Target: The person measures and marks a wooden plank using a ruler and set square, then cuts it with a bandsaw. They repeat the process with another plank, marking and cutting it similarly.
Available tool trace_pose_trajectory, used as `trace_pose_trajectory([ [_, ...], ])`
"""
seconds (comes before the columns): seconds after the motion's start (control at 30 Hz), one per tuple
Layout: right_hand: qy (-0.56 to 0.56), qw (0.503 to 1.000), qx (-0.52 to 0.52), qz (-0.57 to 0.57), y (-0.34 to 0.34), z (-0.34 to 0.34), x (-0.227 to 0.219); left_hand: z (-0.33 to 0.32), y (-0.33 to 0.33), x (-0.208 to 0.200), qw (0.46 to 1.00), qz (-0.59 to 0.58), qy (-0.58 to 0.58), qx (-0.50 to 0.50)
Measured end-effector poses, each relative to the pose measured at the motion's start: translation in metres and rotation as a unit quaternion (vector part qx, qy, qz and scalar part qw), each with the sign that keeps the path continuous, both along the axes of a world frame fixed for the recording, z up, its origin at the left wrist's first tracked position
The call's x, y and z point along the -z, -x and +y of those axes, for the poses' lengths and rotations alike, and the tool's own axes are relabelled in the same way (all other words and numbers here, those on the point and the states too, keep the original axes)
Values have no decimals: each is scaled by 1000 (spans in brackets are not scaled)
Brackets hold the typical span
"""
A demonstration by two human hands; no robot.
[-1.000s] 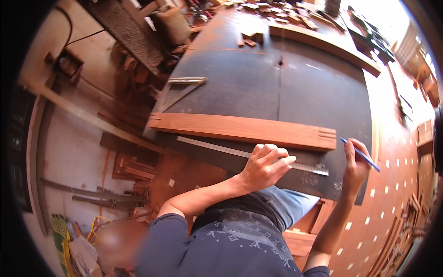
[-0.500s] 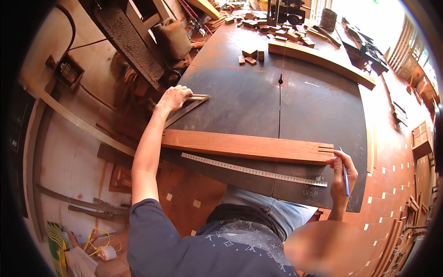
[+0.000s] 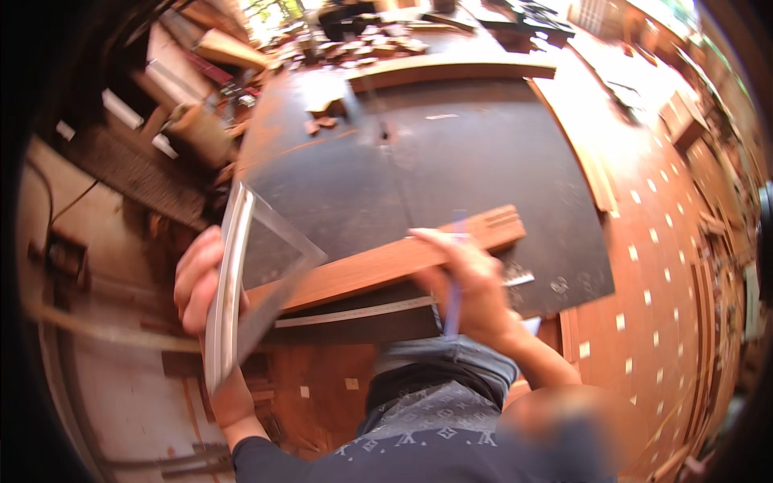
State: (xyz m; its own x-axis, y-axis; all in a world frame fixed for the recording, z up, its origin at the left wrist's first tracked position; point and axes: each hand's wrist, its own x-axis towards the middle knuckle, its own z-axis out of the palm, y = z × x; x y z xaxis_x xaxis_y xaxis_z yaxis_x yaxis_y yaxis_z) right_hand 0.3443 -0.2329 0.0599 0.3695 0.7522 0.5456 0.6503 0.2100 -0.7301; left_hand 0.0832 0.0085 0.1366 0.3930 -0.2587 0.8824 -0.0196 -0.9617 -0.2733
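My left hand (image 3: 200,278) grips a triangular metal set square (image 3: 229,282) by its thick edge, raised close to the camera at the table's left side. A long reddish-brown wooden board (image 3: 354,278) lies at a slant on the dark tabletop (image 3: 467,153); slots are cut in its right end, and its left end is behind the square. Over the board's right half is my right hand (image 3: 479,282), blurred, closed around a slim blue pen (image 3: 453,310), its fingers at the wood. A steel ruler (image 3: 354,316) lies along the near edge, partly covered by that hand.
Small wood offcuts (image 3: 370,44) are heaped at the table's far end. A long wooden beam (image 3: 459,68) lies across the far side, near a few loose blocks (image 3: 322,123). A dusty jug (image 3: 197,133) stands left of the table. Tiled floor (image 3: 644,274) runs along the right.
My left hand has lifted the set square off the table toward me. The board has swung so its right end points farther away. My right hand has shifted left from the board's end onto its right half.
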Motion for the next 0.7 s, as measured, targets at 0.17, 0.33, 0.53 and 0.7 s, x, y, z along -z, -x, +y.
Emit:
trace_pose_trajectory([
  [0.17, 0, 982, -49, 180, 27, -14, 7, -69, -83, 31, 975, -34, 155, 153],
  [0.33, 57, 945, 60, 317, 6, -53, 27, -91, -139, 65, 926, -14, 280, 251],
  [0.53, 77, 935, 175, 299, -41, -76, 45, 2, -164, 70, 842, 279, 453, 94],
  [0.7, 88, 942, 214, 244, -51, -59, 72, 19, -197, 81, 703, 445, 551, 68],
])
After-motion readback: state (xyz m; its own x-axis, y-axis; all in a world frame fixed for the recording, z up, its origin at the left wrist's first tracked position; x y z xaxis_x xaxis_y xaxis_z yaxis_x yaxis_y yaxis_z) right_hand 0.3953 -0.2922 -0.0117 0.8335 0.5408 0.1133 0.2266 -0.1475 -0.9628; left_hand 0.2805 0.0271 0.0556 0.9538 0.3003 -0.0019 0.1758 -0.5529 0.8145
